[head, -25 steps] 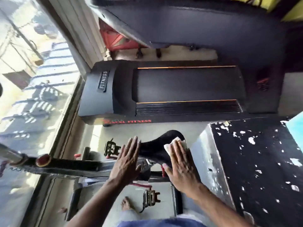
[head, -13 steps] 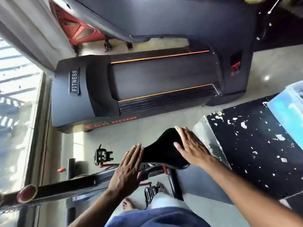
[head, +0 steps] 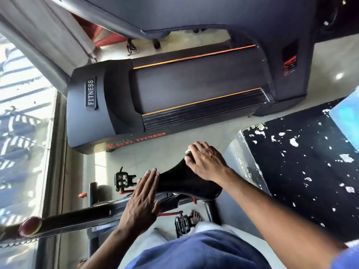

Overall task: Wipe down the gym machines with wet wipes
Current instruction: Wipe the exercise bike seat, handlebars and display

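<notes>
Wet wipe (head: 187,151) barely visible, pressed on black bike saddle (head: 180,179) under curled right hand (head: 206,162). Left hand (head: 140,202) flat, fingers straight, against saddle's side.

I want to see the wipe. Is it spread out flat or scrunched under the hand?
Cannot tell: the right hand covers it on the bike seat; only a white corner of the wipe peeks out.

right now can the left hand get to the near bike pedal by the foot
Probably yes, but not straight down. The left hand rests flat by the saddle, and the black frame bar lies between it and the pedal; it would have to go round that bar.
</notes>
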Available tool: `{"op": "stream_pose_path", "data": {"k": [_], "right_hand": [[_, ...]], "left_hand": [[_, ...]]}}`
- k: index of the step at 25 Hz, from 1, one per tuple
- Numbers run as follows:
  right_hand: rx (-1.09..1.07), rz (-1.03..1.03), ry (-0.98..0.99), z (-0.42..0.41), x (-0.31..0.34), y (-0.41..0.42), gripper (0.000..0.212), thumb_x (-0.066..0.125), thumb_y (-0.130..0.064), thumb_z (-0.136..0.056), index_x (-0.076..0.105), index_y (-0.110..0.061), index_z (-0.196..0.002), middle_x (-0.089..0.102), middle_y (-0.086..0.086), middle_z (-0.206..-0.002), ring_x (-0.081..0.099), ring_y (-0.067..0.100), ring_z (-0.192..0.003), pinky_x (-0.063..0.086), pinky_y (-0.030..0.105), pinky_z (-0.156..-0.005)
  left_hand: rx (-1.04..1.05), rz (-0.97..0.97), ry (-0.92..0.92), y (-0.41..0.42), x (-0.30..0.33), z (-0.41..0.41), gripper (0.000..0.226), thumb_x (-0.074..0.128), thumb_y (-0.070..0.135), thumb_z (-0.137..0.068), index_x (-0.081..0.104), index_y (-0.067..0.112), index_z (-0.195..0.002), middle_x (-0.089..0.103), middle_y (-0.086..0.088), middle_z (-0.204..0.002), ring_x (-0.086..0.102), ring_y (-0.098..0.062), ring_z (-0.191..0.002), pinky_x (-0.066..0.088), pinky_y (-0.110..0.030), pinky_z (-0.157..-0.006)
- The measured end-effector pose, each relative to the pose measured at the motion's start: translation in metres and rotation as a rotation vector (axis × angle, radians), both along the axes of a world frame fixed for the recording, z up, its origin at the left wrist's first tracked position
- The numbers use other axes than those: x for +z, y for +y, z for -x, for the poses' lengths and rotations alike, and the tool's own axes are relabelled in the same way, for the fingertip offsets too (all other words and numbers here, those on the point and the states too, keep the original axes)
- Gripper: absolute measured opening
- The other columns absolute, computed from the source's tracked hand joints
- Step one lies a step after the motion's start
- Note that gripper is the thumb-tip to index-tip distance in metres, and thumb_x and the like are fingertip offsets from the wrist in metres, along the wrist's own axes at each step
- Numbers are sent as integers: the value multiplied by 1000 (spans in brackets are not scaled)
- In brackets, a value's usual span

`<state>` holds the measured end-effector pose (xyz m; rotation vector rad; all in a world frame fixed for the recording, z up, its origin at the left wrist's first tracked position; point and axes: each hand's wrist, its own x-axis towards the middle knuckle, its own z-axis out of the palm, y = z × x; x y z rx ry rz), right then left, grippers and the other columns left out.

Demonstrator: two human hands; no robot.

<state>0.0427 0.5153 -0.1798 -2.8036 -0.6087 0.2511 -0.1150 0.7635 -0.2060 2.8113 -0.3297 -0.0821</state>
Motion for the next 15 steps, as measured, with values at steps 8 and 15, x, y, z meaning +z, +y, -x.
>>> {"op": "stream_pose_path", "data": {"k": [8, 15], "right_hand": [[70, -232, -80, 116, -5, -61, 80, 48, -37, -103, 8, 0, -161, 4, 19, -170, 2, 32, -159, 10, 42, -129], [178, 50, -98, 94, -4, -10, 86, 29, -64, -101, 8, -10, -164, 2, 12, -171, -4, 26, -159, 7, 53, -126]], "left_hand": [[60, 38, 12, -7, 3, 1, 106, 79, 13, -82, 12, 6, -164, 11, -11, -173, 4, -25, -160, 9, -36, -128], [34, 23, 35, -3, 8, 1, 94, 64, 17, -91, 7, 9, -165, 2, -8, -174, 4, -25, -160, 3, -29, -129]]}}
